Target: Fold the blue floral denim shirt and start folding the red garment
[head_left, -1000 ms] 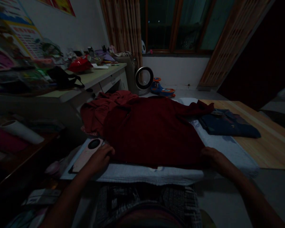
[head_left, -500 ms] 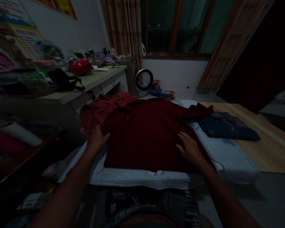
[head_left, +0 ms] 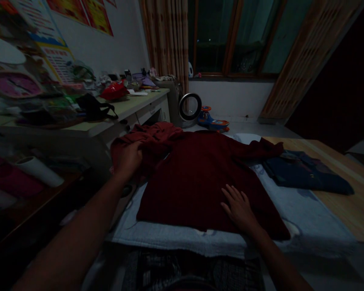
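A dark red garment point(head_left: 197, 178) is lying spread on a pale padded cloth point(head_left: 303, 214) beside a folded navy garment point(head_left: 306, 173). The left hand point(head_left: 130, 158) is gripping its bunched sleeve while the right hand point(head_left: 238, 208) is pressing flat, fingers spread, holding nothing.

Both forearms are bare to the bottom edge of the view, with no sleeve showing on either. The left hand point(head_left: 130, 158) and the right hand point(head_left: 238, 207) wear no glove, ring, watch or band that the dim light lets one see. Dark checked cloth covers the lap at the bottom edge.
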The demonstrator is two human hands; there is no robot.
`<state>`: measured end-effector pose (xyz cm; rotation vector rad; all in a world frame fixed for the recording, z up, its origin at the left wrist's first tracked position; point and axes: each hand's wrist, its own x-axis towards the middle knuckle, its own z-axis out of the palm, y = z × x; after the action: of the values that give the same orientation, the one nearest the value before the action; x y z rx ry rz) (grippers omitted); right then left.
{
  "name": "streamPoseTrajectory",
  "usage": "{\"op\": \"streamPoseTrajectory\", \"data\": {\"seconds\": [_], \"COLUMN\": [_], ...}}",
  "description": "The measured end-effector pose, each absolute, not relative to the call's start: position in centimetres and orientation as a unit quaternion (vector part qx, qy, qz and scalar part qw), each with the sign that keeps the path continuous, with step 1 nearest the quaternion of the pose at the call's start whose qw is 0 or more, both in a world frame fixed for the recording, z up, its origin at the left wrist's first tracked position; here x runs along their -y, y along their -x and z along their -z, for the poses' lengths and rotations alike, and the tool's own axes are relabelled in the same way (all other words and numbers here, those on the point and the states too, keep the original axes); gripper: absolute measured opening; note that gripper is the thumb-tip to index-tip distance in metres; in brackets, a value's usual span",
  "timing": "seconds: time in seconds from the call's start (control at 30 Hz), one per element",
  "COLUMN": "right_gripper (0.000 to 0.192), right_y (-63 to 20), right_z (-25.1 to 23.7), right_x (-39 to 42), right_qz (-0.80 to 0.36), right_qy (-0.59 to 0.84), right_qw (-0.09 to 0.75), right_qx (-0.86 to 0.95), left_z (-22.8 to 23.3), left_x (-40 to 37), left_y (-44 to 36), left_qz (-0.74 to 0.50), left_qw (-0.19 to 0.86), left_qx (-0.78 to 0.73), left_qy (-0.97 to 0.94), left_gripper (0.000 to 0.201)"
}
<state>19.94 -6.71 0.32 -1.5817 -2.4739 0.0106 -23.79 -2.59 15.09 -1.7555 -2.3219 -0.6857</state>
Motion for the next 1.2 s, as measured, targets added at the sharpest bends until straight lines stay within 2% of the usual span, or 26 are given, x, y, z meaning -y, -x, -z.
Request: {"op": "streamPoseTrajectory", "data": {"seconds": [0.13, 0.23, 0.4, 0.47, 0.53, 0.63, 0.77, 0.87, 0.97, 1.1, 1.2], "right_gripper": [0.053, 0.052, 0.056, 0.055, 0.046, 0.041, 0.048, 0.05, 0.044, 0.042, 0.039], "right_y": [-19.9, -19.7, -20.1, -20.9, -22.1, -24.1, -25.3, -24.7, -24.6, -27.3, -29.5], "right_z": [-0.4, -0.3, -1.6, -3.3, -5.5, -8.3, -9.4, -8.5, -7.7, -8.4, -9.6], "right_x": [6.7, 6.8, 6.7, 5.7, 3.6, -1.2, -8.1, -11.7, -13.5, -14.3, -14.5], "right_qz": [-0.012, -0.017, -0.089, -0.147, -0.175, -0.149, -0.085, -0.059, -0.021, 0.099, 0.132], "right_qy": [0.534, 0.536, 0.542, 0.517, 0.499, 0.531, 0.625, 0.634, 0.637, 0.685, 0.696], "right_qw": [0.101, 0.104, 0.072, 0.054, 0.075, 0.121, 0.115, 0.054, -0.004, 0.018, 0.011], "right_qx": [0.839, 0.837, 0.833, 0.842, 0.846, 0.826, 0.768, 0.77, 0.771, 0.721, 0.706], "left_z": [-19.0, -20.3, -17.1, -15.3, -13.8, -11.9, -8.6, -6.6, -5.6, -4.8, -4.4], "left_x": [0.2, -1.4, -3.7, -4.7, -5.7, -7.4, -9.5, -10.8, -11.7, -12.5, -13.0], "left_y": [23.9, 24.6, 24.8, 23.8, 22.1, 18.9, 16.0, 16.4, 18.9, 22.3, 22.6], "left_qz": [0.27, 0.258, 0.073, 0.065, 0.109, 0.119, -0.017, -0.04, -0.031, -0.011, -0.009], "left_qw": [0.173, 0.225, 0.217, 0.209, 0.216, 0.201, 0.111, 0.095, 0.097, 0.082, 0.061], "left_qx": [0.758, 0.75, 0.733, 0.735, 0.713, 0.619, 0.527, 0.561, 0.613, 0.645, 0.646], "left_qy": [0.568, 0.567, 0.64, 0.641, 0.658, 0.75, 0.842, 0.821, 0.784, 0.76, 0.76], "left_gripper": [0.036, 0.034, 0.036, 0.041, 0.047, 0.048, 0.038, 0.035, 0.035, 0.032, 0.031]}}
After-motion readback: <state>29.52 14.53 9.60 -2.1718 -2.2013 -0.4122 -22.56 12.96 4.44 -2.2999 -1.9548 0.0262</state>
